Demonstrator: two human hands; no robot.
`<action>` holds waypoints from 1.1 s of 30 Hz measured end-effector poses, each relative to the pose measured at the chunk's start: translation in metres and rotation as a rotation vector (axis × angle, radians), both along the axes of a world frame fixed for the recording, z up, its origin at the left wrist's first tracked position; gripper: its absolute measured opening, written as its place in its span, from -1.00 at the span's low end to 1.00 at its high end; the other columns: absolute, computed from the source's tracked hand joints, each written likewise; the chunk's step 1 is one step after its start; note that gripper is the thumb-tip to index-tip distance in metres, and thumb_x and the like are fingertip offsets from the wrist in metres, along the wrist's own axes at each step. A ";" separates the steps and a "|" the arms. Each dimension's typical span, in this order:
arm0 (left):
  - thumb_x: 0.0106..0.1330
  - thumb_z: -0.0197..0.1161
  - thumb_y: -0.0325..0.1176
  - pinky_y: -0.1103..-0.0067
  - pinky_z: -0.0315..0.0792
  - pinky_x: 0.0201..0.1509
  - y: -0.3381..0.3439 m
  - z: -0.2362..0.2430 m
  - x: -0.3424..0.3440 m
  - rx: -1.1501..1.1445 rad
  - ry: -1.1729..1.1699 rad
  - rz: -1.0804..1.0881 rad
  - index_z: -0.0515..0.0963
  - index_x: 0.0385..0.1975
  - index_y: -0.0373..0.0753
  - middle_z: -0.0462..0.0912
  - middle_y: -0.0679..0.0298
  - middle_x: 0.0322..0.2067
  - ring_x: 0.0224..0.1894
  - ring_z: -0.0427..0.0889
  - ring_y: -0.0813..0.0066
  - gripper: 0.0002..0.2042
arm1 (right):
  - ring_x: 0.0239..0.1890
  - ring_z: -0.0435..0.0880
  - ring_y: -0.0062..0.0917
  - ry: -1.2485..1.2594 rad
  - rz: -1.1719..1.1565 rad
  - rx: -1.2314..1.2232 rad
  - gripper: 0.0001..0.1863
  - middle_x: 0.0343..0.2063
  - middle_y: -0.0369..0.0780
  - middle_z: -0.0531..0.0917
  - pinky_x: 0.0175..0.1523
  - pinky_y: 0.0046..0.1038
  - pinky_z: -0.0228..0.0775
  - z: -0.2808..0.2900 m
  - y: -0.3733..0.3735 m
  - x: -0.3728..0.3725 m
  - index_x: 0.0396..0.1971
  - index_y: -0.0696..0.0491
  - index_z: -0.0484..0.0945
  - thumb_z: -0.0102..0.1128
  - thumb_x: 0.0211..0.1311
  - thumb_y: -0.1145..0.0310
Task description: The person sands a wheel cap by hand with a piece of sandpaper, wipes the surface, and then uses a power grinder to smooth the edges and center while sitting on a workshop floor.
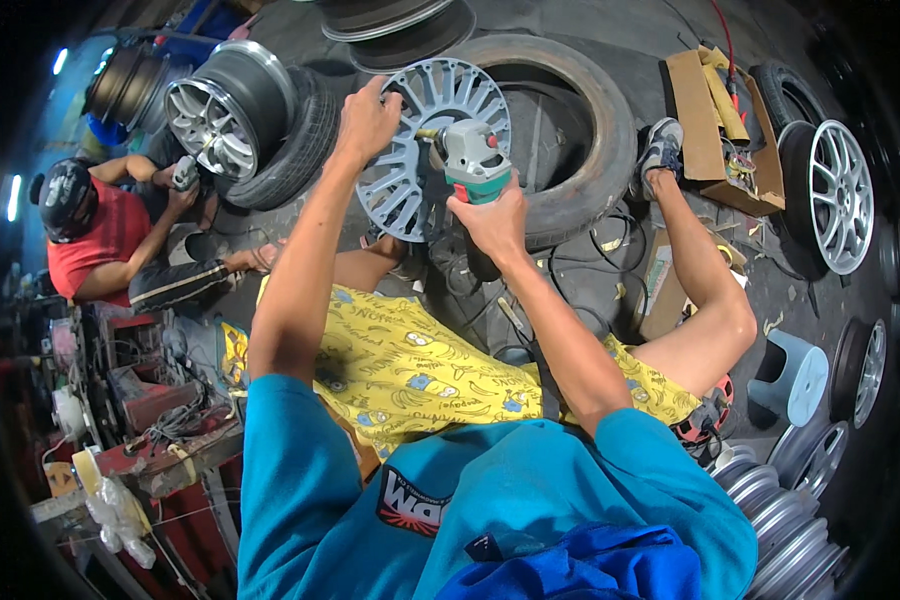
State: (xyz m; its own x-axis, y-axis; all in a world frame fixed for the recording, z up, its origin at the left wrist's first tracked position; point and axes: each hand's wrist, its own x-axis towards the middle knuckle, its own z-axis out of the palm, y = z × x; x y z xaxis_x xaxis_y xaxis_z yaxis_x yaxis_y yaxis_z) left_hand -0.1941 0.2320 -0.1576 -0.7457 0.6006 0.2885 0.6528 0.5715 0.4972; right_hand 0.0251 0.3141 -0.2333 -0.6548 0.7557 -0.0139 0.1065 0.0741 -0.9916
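Cardboard box [684, 120], light-blue stool [807, 388], stacked silver rims [775, 515], co-worker in red [92, 250]

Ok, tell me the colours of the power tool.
The power tool is pale grey and teal green, with red accents; it shows best in the head view.

The wheel [417, 158] is round and dull blue-grey, with many slim spokes fanning from the centre to a narrow outer ring. Its spoked face is turned up toward the wearer, with the left hand [370, 120] at its upper left edge. The power tool [473, 150], in the grip of the right hand [495, 215], has a pale grey housing, a teal lower body and red parts. It overlaps the right of the wheel, its brass-coloured tip pointing left over the spokes; whether the tip touches them cannot be told.
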 end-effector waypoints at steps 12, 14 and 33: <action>0.31 0.10 -0.31 0.07 0.48 -0.01 -0.003 -0.002 0.000 0.027 -0.017 -0.024 0.59 -0.03 -0.30 0.66 -0.25 -0.35 -0.17 0.65 -0.31 -0.68 | -0.14 0.77 -0.26 -0.065 0.013 0.049 -0.30 -0.21 0.01 0.75 0.01 -0.30 0.57 0.009 0.006 -0.003 -0.06 0.28 0.55 0.56 -0.28 0.25; 0.31 0.10 -0.30 0.07 0.48 -0.01 -0.003 -0.004 -0.005 0.013 -0.023 -0.028 0.59 -0.03 -0.31 0.66 -0.25 -0.35 -0.17 0.65 -0.31 -0.68 | -0.15 0.76 -0.29 -0.117 0.032 0.054 -0.29 -0.21 0.00 0.75 0.01 -0.31 0.57 0.012 0.006 -0.007 -0.05 0.29 0.55 0.57 -0.28 0.24; 0.31 0.09 -0.24 0.25 0.54 -0.02 -0.042 -0.033 -0.044 0.053 -0.180 0.128 0.63 -0.04 -0.34 0.74 -0.09 -0.33 -0.17 0.74 -0.06 -0.64 | -0.12 0.72 -0.44 -0.113 0.119 -0.101 -0.27 -0.15 -0.09 0.74 0.09 -0.37 0.52 -0.030 0.007 0.063 0.04 0.28 0.52 0.56 -0.19 0.26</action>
